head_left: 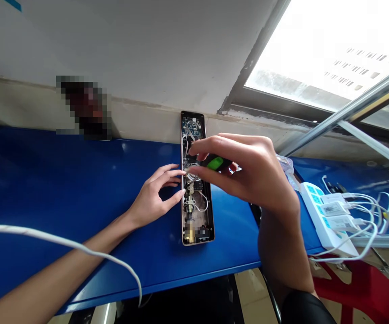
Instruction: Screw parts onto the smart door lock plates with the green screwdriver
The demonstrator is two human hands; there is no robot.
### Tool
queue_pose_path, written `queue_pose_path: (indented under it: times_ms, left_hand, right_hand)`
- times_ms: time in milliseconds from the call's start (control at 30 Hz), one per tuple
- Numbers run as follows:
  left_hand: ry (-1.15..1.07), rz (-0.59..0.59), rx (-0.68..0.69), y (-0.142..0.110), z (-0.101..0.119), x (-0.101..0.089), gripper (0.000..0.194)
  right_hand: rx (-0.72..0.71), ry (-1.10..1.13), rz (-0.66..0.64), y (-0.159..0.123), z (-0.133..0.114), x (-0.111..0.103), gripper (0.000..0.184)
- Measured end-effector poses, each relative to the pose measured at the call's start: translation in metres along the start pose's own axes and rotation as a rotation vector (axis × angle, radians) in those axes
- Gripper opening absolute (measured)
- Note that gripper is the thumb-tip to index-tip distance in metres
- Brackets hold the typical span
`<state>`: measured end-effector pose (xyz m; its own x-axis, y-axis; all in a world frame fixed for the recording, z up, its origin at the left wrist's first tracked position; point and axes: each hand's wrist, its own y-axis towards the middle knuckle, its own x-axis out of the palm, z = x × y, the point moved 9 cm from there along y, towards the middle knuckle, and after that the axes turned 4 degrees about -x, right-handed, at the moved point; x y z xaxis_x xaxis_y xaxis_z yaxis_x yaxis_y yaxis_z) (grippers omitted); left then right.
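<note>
A long narrow open case [211, 211] lies lengthwise away from me on the blue table, its inside exposed. White wires, a blue-green circuit board [194, 130] at the far end and a brass-coloured part [190, 235] at the near end show within. My left hand [156, 193] lies against the case's left rim, fingers stretched and apart, fingertips touching the edge. Over the middle of the case, my right hand [248, 166] is closed around a screwdriver with a green and black handle [215, 163]. Its shaft points down-left toward the fittings; the exact tip contact cannot be made out.
On the right stands a white power strip [319, 216] with several chargers and white cables plugged in. A loose white cable [62, 243] crosses above my left forearm. Behind the table rise a wall and a window [316, 58]. A red stool [366, 288] stands lower right.
</note>
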<state>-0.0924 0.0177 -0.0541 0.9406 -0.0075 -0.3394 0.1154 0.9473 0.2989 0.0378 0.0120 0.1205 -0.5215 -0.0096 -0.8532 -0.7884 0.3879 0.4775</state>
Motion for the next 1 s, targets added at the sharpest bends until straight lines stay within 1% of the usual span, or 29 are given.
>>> queue_pose_path:
  times_ms: [33,133,200,267,400,433,467,500,600,633,667,700,800,867,933,1000]
  left_hand:
    - [-0.005,-0.001,0.003,0.0001,-0.0001,-0.0001,0.040]
    - [-0.016,-0.008,0.001,0.0004,-0.0009,0.0001,0.040]
    - [-0.031,-0.008,-0.004,0.0008,-0.0014,-0.0001,0.040]
    - [-0.047,-0.003,0.002,0.0012,-0.0006,-0.0004,0.038]
    - [-0.055,-0.009,0.024,0.0011,0.0039,-0.0002,0.035]
    - [-0.047,-0.012,0.023,0.0010,0.0049,-0.0003,0.035]
    - [-0.036,-0.012,0.023,0.0008,0.0059,-0.0006,0.036]
    - [-0.024,-0.012,0.021,0.0005,0.0068,-0.0010,0.035]
    - [0.003,-0.008,0.016,-0.0001,0.0077,-0.0024,0.034]
    - [0.008,-0.007,0.015,-0.0002,0.0075,-0.0027,0.034]
    - [0.009,-0.005,0.018,-0.0003,0.0072,-0.0031,0.034]
    - [0.008,-0.002,0.022,-0.0003,0.0070,-0.0033,0.034]
    - [0.010,0.004,0.036,-0.0004,0.0071,-0.0032,0.034]
    - [0.021,0.007,0.037,-0.0003,0.0071,-0.0031,0.034]
    - [0.031,0.013,0.035,-0.0002,0.0069,-0.0032,0.034]
    - [0.030,0.021,0.037,-0.0001,0.0064,-0.0038,0.034]
  right_hand:
    - [0.000,0.012,-0.013,0.0004,-0.0008,0.0004,0.023]
    - [0.016,0.043,-0.061,0.0006,-0.0030,0.0019,0.043]
    - [0.041,0.033,-0.066,0.0000,-0.0021,0.0013,0.048]
    - [0.052,0.007,-0.044,-0.0007,-0.0002,-0.0007,0.042]
    - [0.000,-0.061,0.008,-0.0002,0.0000,-0.0037,0.016]
    - [-0.007,-0.063,0.010,0.0001,-0.0004,-0.0037,0.012]
    - [-0.002,-0.057,0.006,0.0004,-0.0002,-0.0032,0.013]
    - [0.008,-0.043,0.001,0.0005,-0.0003,-0.0029,0.018]
    - [0.055,-0.015,-0.022,0.0003,-0.0007,-0.0018,0.041]
    - [0.068,-0.018,-0.031,0.0002,-0.0008,-0.0015,0.045]
    - [0.076,-0.025,-0.039,0.0001,-0.0008,-0.0013,0.045]
    - [0.075,-0.030,-0.041,0.0002,-0.0009,-0.0016,0.041]
    - [0.064,-0.056,-0.034,0.0005,0.0015,-0.0023,0.023]
    - [0.036,-0.065,-0.007,0.0008,0.0024,-0.0035,0.016]
    - [0.000,-0.059,0.030,0.0009,0.0016,-0.0050,0.018]
    - [-0.045,-0.036,0.049,0.0011,-0.0016,-0.0055,0.032]
